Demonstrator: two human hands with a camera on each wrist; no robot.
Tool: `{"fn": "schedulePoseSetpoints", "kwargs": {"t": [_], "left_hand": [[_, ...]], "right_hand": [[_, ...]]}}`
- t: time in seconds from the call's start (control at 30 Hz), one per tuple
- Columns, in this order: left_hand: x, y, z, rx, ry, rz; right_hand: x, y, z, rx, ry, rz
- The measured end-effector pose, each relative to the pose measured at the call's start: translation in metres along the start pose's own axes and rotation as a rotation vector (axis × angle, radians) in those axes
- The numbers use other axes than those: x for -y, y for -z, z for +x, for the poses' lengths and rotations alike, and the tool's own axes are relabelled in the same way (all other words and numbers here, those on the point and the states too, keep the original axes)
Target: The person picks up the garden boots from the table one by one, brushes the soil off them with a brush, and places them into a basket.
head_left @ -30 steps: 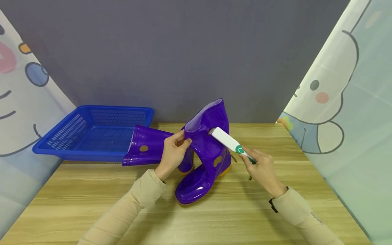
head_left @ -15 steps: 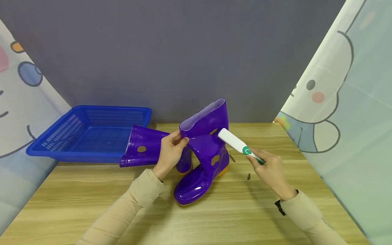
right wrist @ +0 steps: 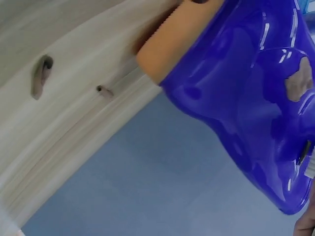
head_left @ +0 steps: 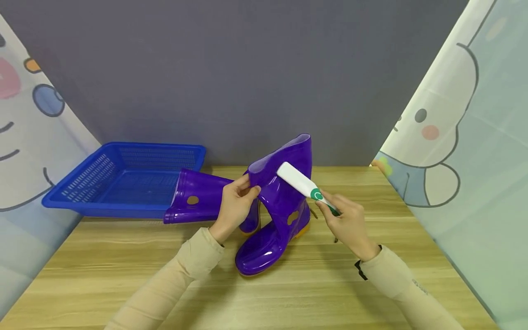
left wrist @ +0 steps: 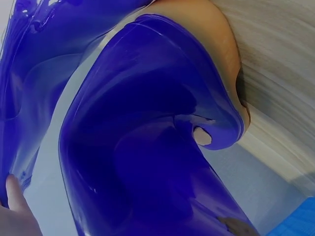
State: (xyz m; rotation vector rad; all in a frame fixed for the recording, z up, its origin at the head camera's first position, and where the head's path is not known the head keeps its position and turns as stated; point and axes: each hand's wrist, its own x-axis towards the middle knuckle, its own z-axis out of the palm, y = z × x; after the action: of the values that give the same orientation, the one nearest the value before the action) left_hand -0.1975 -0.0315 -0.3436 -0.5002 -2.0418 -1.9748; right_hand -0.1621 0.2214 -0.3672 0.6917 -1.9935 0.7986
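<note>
A glossy purple rain boot (head_left: 264, 247) with an orange sole stands on the table, its shaft bent near the top. My left hand (head_left: 235, 204) pinches the shaft's rim, thumb on the outside. My right hand (head_left: 346, 224) grips the green handle of a white brush (head_left: 297, 181), whose head lies against the upper shaft, bristles hidden underneath. A tan patch (right wrist: 299, 81) marks the boot's side in the right wrist view. Behind my left hand a second purple boot (head_left: 206, 195) lies on its side, with a tan patch (head_left: 192, 200) on its shaft.
A blue plastic basket (head_left: 66, 201) stands at the back left, close to the lying boot's opening. Small brown bits (right wrist: 42, 76) lie on the wooden table (head_left: 321, 293) right of the boot. A grey panel (head_left: 264, 82) rises behind the table.
The brush slid right, exposing a tan patch on the upper shaft, then came back left and higher, covering that spot. The rim spread, then narrowed again under my left hand.
</note>
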Motion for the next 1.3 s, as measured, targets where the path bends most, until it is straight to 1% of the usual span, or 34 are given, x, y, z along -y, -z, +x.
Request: {"fn": "schedulePoseSetpoints", "kwargs": {"t": [0.1,0.23,0.4,0.53,0.7,0.73,0.77,0.8,0.9,0.93,0.97,1.03,1.07,1.13,1.17,1.3], "left_hand": [[0.0,0.0,0.0,-0.019,0.018,0.011],[0.002,0.001,0.0,-0.046,0.037,0.027],[0.002,0.0,0.001,-0.041,0.04,0.013],[0.003,0.0,0.0,-0.042,0.042,0.014],[0.001,0.001,0.0,-0.043,0.038,0.028],[-0.003,0.001,-0.001,-0.041,0.043,0.032],[-0.003,0.002,-0.001,-0.041,0.045,0.034],[-0.003,0.002,-0.001,-0.04,0.042,0.036],[0.0,0.005,-0.002,-0.046,0.004,0.028],[0.001,0.006,-0.003,-0.046,-0.027,0.016],[0.005,0.006,-0.002,-0.046,-0.05,0.009],[0.006,0.006,-0.002,-0.04,-0.083,0.001],[0.006,0.006,-0.002,-0.034,-0.083,0.001],[0.005,0.005,-0.001,-0.024,-0.073,0.005],[0.004,0.004,-0.001,-0.022,-0.044,0.018],[0.002,0.002,0.0,-0.021,0.019,0.016]], "right_hand": [[-0.003,-0.002,-0.001,0.003,-0.004,-0.04],[-0.008,0.0,-0.004,0.034,-0.006,-0.07],[-0.012,0.008,-0.01,0.065,-0.016,-0.089],[-0.014,0.013,-0.014,0.072,-0.002,-0.126],[-0.012,0.018,-0.016,0.072,0.0,-0.138],[-0.012,0.02,-0.017,0.074,-0.007,-0.139],[-0.013,0.021,-0.019,0.075,-0.016,-0.142],[-0.014,0.023,-0.021,0.077,-0.026,-0.146],[-0.017,0.027,-0.027,0.092,-0.059,-0.157],[-0.018,0.029,-0.029,0.096,-0.068,-0.159],[-0.019,0.03,-0.03,0.096,-0.07,-0.165],[-0.019,0.032,-0.031,0.092,-0.071,-0.174],[-0.019,0.034,-0.031,0.09,-0.069,-0.179],[-0.018,0.037,-0.031,0.083,-0.065,-0.191],[-0.017,0.039,-0.031,0.083,-0.066,-0.199],[-0.014,0.045,-0.03,0.072,-0.09,-0.216]]}}
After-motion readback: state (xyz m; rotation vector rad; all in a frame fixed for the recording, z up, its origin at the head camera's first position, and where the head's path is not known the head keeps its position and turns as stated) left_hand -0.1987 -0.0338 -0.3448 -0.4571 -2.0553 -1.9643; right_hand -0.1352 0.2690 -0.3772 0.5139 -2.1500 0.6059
